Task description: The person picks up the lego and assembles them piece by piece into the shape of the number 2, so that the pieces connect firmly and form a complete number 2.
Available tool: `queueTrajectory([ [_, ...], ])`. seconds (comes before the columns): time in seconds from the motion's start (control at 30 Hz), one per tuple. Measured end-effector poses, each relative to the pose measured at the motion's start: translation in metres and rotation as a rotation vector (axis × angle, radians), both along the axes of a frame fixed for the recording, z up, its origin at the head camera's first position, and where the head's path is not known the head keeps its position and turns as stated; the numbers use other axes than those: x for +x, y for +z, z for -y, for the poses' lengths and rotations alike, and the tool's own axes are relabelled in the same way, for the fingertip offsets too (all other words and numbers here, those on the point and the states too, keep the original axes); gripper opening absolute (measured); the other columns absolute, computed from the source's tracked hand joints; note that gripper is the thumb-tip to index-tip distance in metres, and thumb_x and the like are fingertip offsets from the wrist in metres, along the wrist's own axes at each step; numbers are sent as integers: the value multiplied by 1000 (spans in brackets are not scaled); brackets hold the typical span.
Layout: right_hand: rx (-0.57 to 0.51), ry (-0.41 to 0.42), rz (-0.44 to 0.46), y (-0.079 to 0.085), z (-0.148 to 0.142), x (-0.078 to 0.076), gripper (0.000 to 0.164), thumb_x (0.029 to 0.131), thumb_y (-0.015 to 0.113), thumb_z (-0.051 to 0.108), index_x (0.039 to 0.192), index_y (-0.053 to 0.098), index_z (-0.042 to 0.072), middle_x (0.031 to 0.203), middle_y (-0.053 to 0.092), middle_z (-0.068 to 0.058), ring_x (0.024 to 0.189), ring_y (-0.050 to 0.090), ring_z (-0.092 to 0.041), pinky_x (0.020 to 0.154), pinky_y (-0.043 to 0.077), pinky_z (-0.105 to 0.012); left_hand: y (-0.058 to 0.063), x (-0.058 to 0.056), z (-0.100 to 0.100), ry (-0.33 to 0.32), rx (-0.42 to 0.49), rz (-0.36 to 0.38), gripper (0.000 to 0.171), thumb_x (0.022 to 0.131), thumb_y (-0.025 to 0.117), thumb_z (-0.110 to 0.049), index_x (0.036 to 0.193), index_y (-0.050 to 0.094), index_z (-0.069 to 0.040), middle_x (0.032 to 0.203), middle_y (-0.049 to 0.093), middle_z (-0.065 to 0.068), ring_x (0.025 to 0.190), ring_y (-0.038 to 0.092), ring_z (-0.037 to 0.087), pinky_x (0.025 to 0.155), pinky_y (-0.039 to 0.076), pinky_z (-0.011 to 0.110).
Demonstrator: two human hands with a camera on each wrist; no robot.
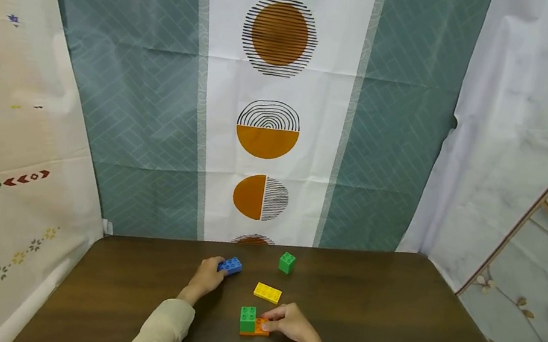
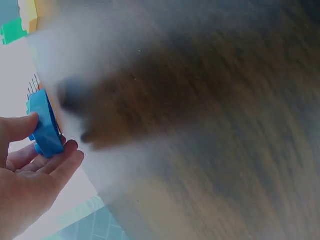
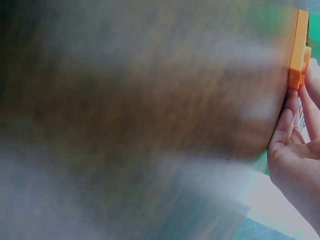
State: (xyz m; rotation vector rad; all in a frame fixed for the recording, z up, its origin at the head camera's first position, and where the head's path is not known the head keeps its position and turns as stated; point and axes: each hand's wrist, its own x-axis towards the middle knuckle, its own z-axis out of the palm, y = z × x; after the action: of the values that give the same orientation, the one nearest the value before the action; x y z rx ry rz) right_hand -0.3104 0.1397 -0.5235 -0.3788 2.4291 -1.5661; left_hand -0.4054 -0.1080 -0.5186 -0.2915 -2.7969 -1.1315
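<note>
A blue toy brick (image 1: 232, 266) is pinched between the thumb and fingers of my left hand (image 1: 207, 277), left of the other bricks. In the left wrist view the same blue brick (image 2: 46, 124) appears tilted in the hand (image 2: 35, 185). My right hand (image 1: 293, 325) pinches the right end of a flat orange brick (image 1: 253, 333). A green brick (image 1: 248, 318) stands on that orange brick's left part. The right wrist view shows thumb and fingers at the end of the orange brick (image 3: 298, 50).
A flat yellow brick (image 1: 267, 293) lies just beyond the right hand. Farther back stands a second green brick (image 1: 286, 262). The dark wooden table (image 1: 388, 332) meets a patterned curtain (image 1: 265, 218) at its back edge, with cloths hanging on both sides.
</note>
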Motion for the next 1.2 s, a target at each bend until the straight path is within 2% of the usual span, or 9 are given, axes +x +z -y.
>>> queueTrajectory([
  [0.17,15,6,3,6,-1,-3,25,81,76,4,103,73,-8,101,71,-20,88,62,-16,76,56,-28,8,6,-1,-59,29,-26,38,91,60,-3,124,56,15,123,62,31,112,61,39,94,51,54],
  [0.33,10,-10,2,6,-3,-5,25,80,76,4,102,73,-8,101,71,-21,88,63,-15,76,56,-28,16,14,-8,-135,45,-58,36,90,61,-2,122,57,16,120,63,32,107,62,37,92,51,53],
  [0.53,12,-10,4,4,-2,-3,25,80,77,5,102,73,-8,100,70,-18,87,59,-13,74,53,-25,21,26,-12,-172,45,-56,36,91,62,-2,122,58,14,123,62,30,111,61,38,94,50,54],
  [0.83,26,-14,9,8,1,-1,26,82,76,6,103,73,-7,101,70,-19,87,59,-14,74,54,-26,30,45,-17,-259,91,-46,38,92,61,-5,125,57,13,124,62,29,105,61,32,93,52,51],
  [1.2,12,13,16,7,4,3,26,82,75,6,104,72,-8,100,69,-20,86,58,-13,73,53,-25,32,67,-21,-323,134,-15,34,92,64,-10,121,62,8,111,68,20,89,61,20,79,53,30],
])
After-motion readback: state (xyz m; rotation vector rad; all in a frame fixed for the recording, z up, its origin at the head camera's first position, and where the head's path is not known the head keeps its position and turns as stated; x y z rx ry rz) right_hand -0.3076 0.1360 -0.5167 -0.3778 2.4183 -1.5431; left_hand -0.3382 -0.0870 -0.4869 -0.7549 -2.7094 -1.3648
